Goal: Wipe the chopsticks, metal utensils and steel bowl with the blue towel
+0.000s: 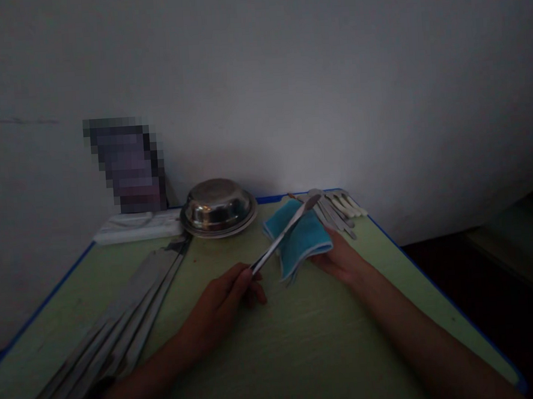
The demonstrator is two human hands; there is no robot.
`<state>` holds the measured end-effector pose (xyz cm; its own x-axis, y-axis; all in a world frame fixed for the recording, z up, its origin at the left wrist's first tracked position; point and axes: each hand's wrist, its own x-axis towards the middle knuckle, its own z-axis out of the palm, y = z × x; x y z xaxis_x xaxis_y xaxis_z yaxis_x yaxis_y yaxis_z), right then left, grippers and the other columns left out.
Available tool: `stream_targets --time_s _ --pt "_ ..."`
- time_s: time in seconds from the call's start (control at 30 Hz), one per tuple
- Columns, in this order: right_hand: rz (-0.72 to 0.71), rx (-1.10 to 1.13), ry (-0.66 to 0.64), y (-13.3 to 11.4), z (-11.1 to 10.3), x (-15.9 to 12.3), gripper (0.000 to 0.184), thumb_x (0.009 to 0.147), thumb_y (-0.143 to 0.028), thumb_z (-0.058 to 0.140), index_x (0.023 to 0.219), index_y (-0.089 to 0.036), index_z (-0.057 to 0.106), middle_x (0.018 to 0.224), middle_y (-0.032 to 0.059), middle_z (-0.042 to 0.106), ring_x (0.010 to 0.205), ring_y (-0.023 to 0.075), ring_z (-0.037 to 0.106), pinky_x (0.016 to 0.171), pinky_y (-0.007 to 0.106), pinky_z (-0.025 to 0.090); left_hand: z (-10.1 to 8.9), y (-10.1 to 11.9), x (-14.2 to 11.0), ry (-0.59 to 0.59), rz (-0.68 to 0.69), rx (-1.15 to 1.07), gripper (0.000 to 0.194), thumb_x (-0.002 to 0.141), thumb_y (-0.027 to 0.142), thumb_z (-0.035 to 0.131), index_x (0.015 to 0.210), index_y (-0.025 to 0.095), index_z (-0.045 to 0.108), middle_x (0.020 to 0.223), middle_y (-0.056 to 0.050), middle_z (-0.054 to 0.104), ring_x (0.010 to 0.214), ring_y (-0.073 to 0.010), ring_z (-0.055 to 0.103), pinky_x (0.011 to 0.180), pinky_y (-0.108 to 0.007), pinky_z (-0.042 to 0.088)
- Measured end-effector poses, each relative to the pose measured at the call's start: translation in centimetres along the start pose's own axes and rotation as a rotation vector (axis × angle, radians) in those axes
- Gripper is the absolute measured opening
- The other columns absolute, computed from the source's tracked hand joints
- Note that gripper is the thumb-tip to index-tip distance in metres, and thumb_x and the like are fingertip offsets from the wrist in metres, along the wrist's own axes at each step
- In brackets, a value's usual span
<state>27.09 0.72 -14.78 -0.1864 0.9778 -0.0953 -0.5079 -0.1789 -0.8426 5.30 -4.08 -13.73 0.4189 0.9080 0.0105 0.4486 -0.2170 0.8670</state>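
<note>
My left hand point(229, 295) is closed around the handle end of a metal spoon point(280, 238), which points up and away to the right. The spoon lies across or just above a blue cloth point(307, 236) with a pale edge; I cannot tell whether they touch. My right hand point(340, 255) holds the cloth from beneath and behind, its fingers mostly hidden by the fabric. Just past the cloth, several pieces of metal cutlery point(335, 216) lie beside several pale-handled spoons point(350, 203).
Upturned metal bowls point(219, 205) stand at the table's back edge. To their left are a white box-like object point(137, 226) and a blurred upright item point(131, 165). Several long-handled metal utensils point(124, 316) lie along the left. A wall point(332, 87) rises behind the green table point(276, 355).
</note>
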Motion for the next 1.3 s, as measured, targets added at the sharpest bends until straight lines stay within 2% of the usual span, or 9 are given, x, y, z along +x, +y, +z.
stream_targets --time_s 0.13,0.3,0.53,0.77,1.1,1.2,1.3 --pt "-0.048 -0.015 0.075 0.8 1.1 0.0 0.023 0.066 -0.027 0.07 0.087 -0.021 0.061 0.087 -0.0004 0.067 0.08 0.0131 0.061 0.077 0.029 0.048 0.1 -0.1 -0.2 -0.083 0.037 0.007 0.036 0.093 0.031 0.029 0.076 0.021 0.059 0.072 0.001 0.062 0.068 -0.0142 0.057 0.067 -0.024 0.043" --pt "-0.006 0.136 0.182 1.7 2.4 -0.1 0.025 0.073 -0.034 0.063 0.094 -0.02 0.061 0.095 0.0029 0.068 0.094 0.0169 0.061 0.084 0.033 0.048 0.0 -0.4 -0.4 -0.149 0.07 0.062 0.038 0.093 0.032 0.029 0.073 0.021 0.059 0.071 0.001 0.061 0.067 -0.0137 0.057 0.067 -0.023 0.043" --pt "0.051 0.184 0.158 3.0 3.0 -0.5 0.028 0.071 -0.031 0.066 0.094 -0.017 0.061 0.086 0.0027 0.07 0.087 0.0177 0.064 0.082 0.034 0.051 -0.1 -0.8 -0.5 -0.17 0.073 0.194 0.041 0.092 0.033 0.028 0.071 0.021 0.061 0.078 -0.001 0.063 0.077 -0.0167 0.058 0.075 -0.026 0.043" --pt "0.021 0.146 0.167 3.3 3.3 -0.6 0.027 0.07 -0.038 0.065 0.089 -0.019 0.062 0.083 0.0011 0.069 0.087 0.0171 0.064 0.081 0.033 0.05 0.1 -1.0 -0.4 -0.192 0.068 0.266 0.034 0.09 0.033 0.035 0.071 0.021 0.06 0.074 -0.001 0.06 0.073 -0.0163 0.058 0.07 -0.024 0.044" --pt "0.079 0.184 0.389 2.8 2.9 -0.2 0.025 0.079 -0.044 0.052 0.075 -0.02 0.06 0.072 -0.0001 0.067 0.077 0.0152 0.063 0.075 0.03 0.051 -0.1 -0.2 -0.4 -0.274 0.116 0.294 0.036 0.092 0.035 0.035 0.072 0.021 0.062 0.075 0.0 0.059 0.077 -0.0161 0.054 0.073 -0.025 0.04" --pt "0.102 0.222 0.327 2.7 2.6 0.1 0.024 0.08 -0.041 0.05 0.074 -0.02 0.06 0.069 -0.0015 0.067 0.073 0.0133 0.062 0.076 0.028 0.05 -0.2 0.0 -0.4 -0.269 0.085 0.295 0.039 0.092 0.036 0.034 0.072 0.021 0.063 0.077 -0.001 0.059 0.078 -0.0164 0.054 0.073 -0.026 0.04" --pt "0.03 0.144 0.225 3.0 2.5 0.1 0.017 0.075 -0.036 0.058 0.082 -0.021 0.062 0.073 -0.0019 0.067 0.078 0.0146 0.063 0.08 0.03 0.048 -0.2 0.1 -0.4 -0.261 0.076 0.297 0.039 0.091 0.036 0.036 0.069 0.021 0.064 0.074 -0.001 0.058 0.075 -0.0162 0.055 0.071 -0.026 0.041"
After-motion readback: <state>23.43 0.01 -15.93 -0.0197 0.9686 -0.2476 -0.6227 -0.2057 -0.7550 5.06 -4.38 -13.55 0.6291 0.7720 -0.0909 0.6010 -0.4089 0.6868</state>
